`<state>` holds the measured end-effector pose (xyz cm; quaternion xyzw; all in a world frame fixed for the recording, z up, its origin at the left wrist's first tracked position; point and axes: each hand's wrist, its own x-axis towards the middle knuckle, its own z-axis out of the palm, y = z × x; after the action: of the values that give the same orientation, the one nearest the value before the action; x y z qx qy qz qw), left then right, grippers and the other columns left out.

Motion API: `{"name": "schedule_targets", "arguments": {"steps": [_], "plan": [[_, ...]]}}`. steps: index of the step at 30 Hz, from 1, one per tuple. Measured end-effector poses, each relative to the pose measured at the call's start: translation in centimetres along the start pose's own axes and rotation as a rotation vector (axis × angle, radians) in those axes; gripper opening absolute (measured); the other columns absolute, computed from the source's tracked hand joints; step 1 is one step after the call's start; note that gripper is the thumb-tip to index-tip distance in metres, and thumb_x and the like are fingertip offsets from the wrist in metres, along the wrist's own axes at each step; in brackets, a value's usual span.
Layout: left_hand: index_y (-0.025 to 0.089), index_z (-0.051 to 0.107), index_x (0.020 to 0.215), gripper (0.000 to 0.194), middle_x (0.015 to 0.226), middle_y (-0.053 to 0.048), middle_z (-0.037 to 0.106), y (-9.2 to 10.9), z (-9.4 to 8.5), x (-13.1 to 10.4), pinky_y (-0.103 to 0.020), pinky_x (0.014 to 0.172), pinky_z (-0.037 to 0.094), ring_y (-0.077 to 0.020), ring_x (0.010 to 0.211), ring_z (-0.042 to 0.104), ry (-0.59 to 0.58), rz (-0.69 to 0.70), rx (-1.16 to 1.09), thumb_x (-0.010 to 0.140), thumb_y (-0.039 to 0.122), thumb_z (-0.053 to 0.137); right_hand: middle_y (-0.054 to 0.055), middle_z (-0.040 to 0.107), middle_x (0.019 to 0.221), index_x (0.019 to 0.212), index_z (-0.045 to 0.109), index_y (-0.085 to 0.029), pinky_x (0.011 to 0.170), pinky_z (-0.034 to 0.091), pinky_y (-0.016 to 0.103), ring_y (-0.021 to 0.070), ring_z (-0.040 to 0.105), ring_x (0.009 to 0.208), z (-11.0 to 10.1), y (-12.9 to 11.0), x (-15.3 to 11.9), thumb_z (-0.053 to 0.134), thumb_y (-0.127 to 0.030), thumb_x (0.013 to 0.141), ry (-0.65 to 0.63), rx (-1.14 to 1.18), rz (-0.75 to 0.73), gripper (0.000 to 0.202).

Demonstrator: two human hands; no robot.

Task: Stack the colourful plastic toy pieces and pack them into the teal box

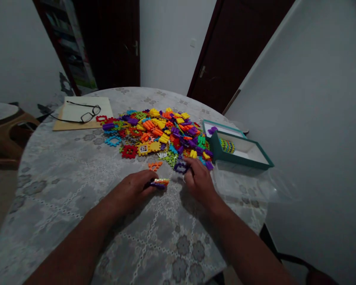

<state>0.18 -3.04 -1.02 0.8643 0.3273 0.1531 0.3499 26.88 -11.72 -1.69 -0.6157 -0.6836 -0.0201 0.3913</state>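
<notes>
A heap of colourful plastic building pieces (157,128) covers the middle of the table. Just in front of it, my left hand (139,185) is closed on a small stack of joined pieces (161,183), orange and yellow on top and purple below. To its right, my right hand (198,178) pinches a dark purple square piece (181,166) with an open centre, at the heap's front edge. An orange piece (155,166) lies flat on the cloth between the hands, nearer the left one. Beyond it is a yellow piece with a white window (144,149), beside a red square piece (129,151).
Black glasses (87,116) rest on a board with paper (105,106) at the back left. On the right, a green box (245,160) holds a beaded ring, with its lid (235,130) behind and a clear plastic container (240,184) in front.
</notes>
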Motion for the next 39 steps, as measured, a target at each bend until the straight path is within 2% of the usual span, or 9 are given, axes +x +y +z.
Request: {"name": "schedule_targets", "arguments": {"steps": [3, 6, 11, 17, 25, 28, 31, 35, 39], "plan": [[0.028, 0.074, 0.108, 0.018, 0.107, -0.005, 0.080, 0.3, 0.0, -0.1, -0.038, 0.088, 0.052, -0.0272, 0.099, 0.073, -0.037, -0.006, 0.009, 0.102, 0.041, 0.063, 0.012, 0.075, 0.115, 0.131, 0.075, -0.019, 0.096, 0.061, 0.037, 0.0247, 0.071, 0.106, 2.1, -1.0, -0.6, 0.055, -0.011, 0.093, -0.158, 0.096, -0.066, 0.043], [0.027, 0.072, 0.106, 0.017, 0.103, -0.006, 0.079, 0.3, -0.1, -0.1, -0.037, 0.086, 0.052, -0.0272, 0.095, 0.073, -0.014, -0.011, 0.051, 0.100, 0.040, 0.063, 0.011, 0.074, 0.113, 0.130, 0.075, -0.018, 0.094, 0.061, 0.037, 0.0244, 0.071, 0.106, 3.3, -1.5, -0.9, 0.056, -0.011, 0.097, -0.237, 0.142, -0.109, 0.038], [0.027, 0.073, 0.113, 0.022, 0.109, -0.007, 0.080, 0.2, -0.1, -0.1, -0.040, 0.090, 0.054, -0.0294, 0.101, 0.075, 0.036, -0.036, 0.049, 0.103, 0.042, 0.062, 0.011, 0.078, 0.122, 0.142, 0.071, -0.021, 0.099, 0.061, 0.038, 0.0232, 0.073, 0.110, 2.8, -1.2, -0.9, 0.060, -0.015, 0.104, -0.222, 0.180, -0.099, 0.040], [0.027, 0.071, 0.134, 0.036, 0.138, -0.011, 0.077, -0.2, 0.4, -0.1, -0.047, 0.112, 0.054, -0.0329, 0.127, 0.072, 0.097, -0.029, 0.027, 0.098, 0.033, 0.070, 0.011, 0.079, 0.119, 0.136, 0.075, -0.021, 0.098, 0.061, 0.038, 0.0234, 0.074, 0.110, 2.3, -1.1, -1.0, 0.059, -0.020, 0.110, -0.267, 0.170, -0.087, 0.030], [0.027, 0.073, 0.125, 0.027, 0.126, -0.007, 0.078, -0.4, 0.3, -0.1, -0.041, 0.106, 0.054, -0.0276, 0.118, 0.073, 0.030, 0.054, 0.004, 0.100, 0.025, 0.065, 0.012, 0.078, 0.130, 0.151, 0.067, -0.024, 0.102, 0.063, 0.040, 0.0234, 0.074, 0.117, 2.8, -1.8, -1.4, 0.051, -0.016, 0.109, -0.311, 0.298, -0.185, 0.045], [0.027, 0.074, 0.119, 0.020, 0.119, -0.007, 0.078, -0.1, 0.2, -0.1, -0.040, 0.099, 0.054, -0.0271, 0.110, 0.073, 0.023, 0.030, 0.031, 0.101, 0.028, 0.065, 0.013, 0.078, 0.134, 0.147, 0.069, -0.022, 0.110, 0.060, 0.043, 0.0243, 0.073, 0.124, 2.3, -0.9, -0.9, 0.050, -0.016, 0.109, -0.230, 0.201, -0.120, 0.043], [0.027, 0.074, 0.115, 0.016, 0.114, -0.006, 0.078, 0.0, 0.2, -0.1, -0.039, 0.095, 0.053, -0.0268, 0.105, 0.073, 0.025, 0.003, 0.043, 0.102, 0.034, 0.067, 0.018, 0.073, 0.148, 0.149, 0.069, -0.018, 0.126, 0.049, 0.053, 0.0300, 0.064, 0.141, 1.8, 0.8, -0.2, 0.054, -0.019, 0.108, -0.145, -0.043, 0.001, 0.044], [0.027, 0.075, 0.116, 0.019, 0.115, -0.006, 0.079, -0.2, 0.4, -0.1, -0.039, 0.094, 0.053, -0.0271, 0.105, 0.072, 0.026, 0.017, 0.044, 0.104, 0.042, 0.069, 0.022, 0.065, 0.160, 0.158, 0.063, -0.012, 0.133, 0.037, 0.058, 0.0354, 0.050, 0.155, 1.9, 2.5, 0.1, 0.064, -0.025, 0.105, -0.202, -0.242, 0.099, 0.054], [0.027, 0.077, 0.118, 0.019, 0.117, -0.007, 0.080, -0.1, 0.3, -0.3, -0.039, 0.095, 0.053, -0.0280, 0.107, 0.073, 0.006, 0.021, 0.040, 0.105, 0.040, 0.069, 0.021, 0.070, 0.151, 0.155, 0.066, -0.011, 0.128, 0.043, 0.054, 0.0346, 0.057, 0.144, 2.1, 2.7, 0.2, 0.069, -0.024, 0.104, -0.242, -0.251, 0.114, 0.053]]}}
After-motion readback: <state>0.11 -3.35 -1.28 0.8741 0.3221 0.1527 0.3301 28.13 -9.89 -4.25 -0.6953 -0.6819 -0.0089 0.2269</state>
